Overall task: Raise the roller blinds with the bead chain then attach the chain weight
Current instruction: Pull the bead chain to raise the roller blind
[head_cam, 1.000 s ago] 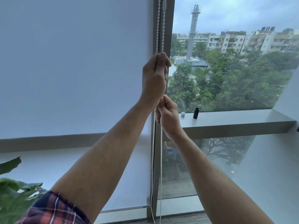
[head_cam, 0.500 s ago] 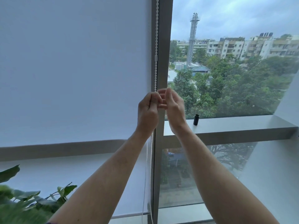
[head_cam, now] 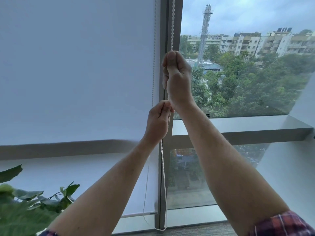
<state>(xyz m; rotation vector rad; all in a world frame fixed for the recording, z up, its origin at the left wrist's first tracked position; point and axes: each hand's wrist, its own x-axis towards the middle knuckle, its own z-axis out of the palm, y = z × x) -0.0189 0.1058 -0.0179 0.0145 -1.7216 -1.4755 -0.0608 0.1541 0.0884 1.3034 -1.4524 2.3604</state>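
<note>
The white roller blind covers the left window pane, and its bottom bar hangs a little above the floor. A white bead chain runs down the window post. My right hand is fisted on one strand, up high. My left hand sits just below it and pinches the other strand, which lies against the blind's edge. Below my hands the chain hangs down and loops near the floor. A small black chain weight stands on the sill, mostly hidden behind my right forearm.
A grey window sill runs to the right behind my right arm. The grey window post stands between the two panes. A leafy green plant fills the lower left corner. Trees and buildings show through the glass.
My right hand has gone up the chain and now grips it above my left hand. My left hand has dropped lower, pinching the other strand.
</note>
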